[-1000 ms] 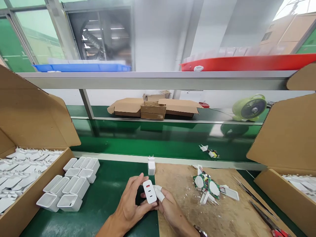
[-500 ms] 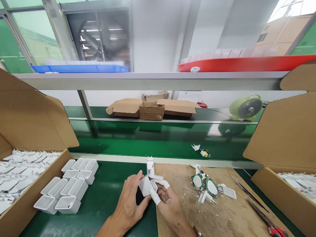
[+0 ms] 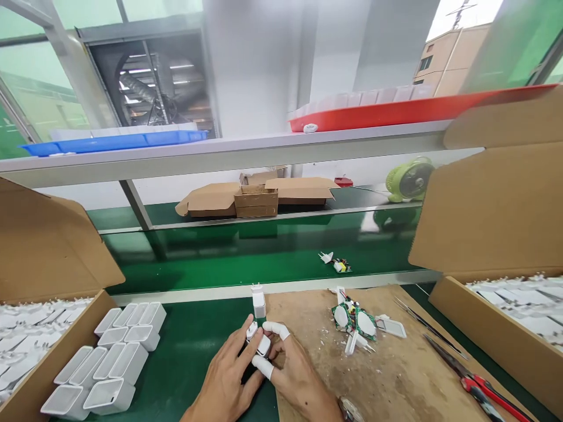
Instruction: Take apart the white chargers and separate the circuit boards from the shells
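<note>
My left hand (image 3: 226, 372) is closed, its thumb and fingers on a small white power adapter (image 3: 264, 346). My right hand (image 3: 301, 375) pinches the same adapter from the right, with white finger cots on two fingers. Much of the adapter is hidden behind my fingers. Just beyond it stands another white adapter (image 3: 259, 303) with its prongs pointing away. To the right, on a brown board (image 3: 308, 316), lie green circuit boards (image 3: 367, 324) with white pads and plug pieces. A white flat cover (image 3: 391, 326) lies beside them.
Rows of white plastic cases (image 3: 109, 395) stand at left by a carton (image 3: 105, 302) of white plug parts. Tweezers (image 3: 428, 325) and red-handled scissors (image 3: 470, 375) lie at right, near another carton (image 3: 492, 322). One loose circuit board (image 3: 341, 266) lies behind the ledge.
The view has tilted and shifted to the right. The adapter has turned between my hands, and my fingers now cover more of it.
</note>
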The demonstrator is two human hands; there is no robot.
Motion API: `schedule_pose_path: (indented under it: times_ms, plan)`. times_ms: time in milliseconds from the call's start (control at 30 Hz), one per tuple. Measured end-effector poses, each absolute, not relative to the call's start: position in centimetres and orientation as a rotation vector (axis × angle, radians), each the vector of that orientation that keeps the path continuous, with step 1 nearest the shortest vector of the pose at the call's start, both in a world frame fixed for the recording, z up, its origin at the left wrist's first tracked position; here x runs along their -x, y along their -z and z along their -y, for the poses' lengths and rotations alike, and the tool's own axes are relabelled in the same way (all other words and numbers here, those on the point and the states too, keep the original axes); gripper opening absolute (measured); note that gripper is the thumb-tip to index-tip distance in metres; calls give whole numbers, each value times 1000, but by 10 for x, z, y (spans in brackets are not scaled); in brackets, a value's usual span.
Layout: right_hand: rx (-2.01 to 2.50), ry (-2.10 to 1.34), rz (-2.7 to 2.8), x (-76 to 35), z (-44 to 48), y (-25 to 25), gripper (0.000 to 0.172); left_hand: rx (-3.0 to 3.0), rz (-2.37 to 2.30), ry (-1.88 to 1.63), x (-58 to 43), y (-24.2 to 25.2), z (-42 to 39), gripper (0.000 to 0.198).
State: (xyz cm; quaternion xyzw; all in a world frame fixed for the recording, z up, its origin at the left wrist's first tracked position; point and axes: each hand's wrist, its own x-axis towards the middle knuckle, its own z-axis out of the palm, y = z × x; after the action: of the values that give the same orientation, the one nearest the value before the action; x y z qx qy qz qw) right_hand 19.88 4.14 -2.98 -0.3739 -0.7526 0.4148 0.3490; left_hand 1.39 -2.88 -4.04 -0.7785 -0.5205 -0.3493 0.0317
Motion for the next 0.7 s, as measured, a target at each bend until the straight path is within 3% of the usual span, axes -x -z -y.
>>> schedule_pose_path:
  times_ms: [200, 367, 467, 567, 700]
  plan:
    - [867, -1124, 2020, -206, -42, 22, 60, 2232, 1620, 1411, -24, 52, 26, 47]
    - [763, -569, 2225, -217, -57, 19, 27, 2044, 1954, 1632, 2, 58, 8, 33]
    - [716, -241, 2327, -223, -69, 27, 22, 2020, 2107, 1732, 20, 56, -13, 34]
    - [708, -150, 2355, -228, -74, 35, 23, 2050, 2104, 1814, 21, 57, -30, 37]
    - [700, -83, 2402, -231, -70, 35, 22, 1951, 2131, 1963, 9, 70, -41, 58]
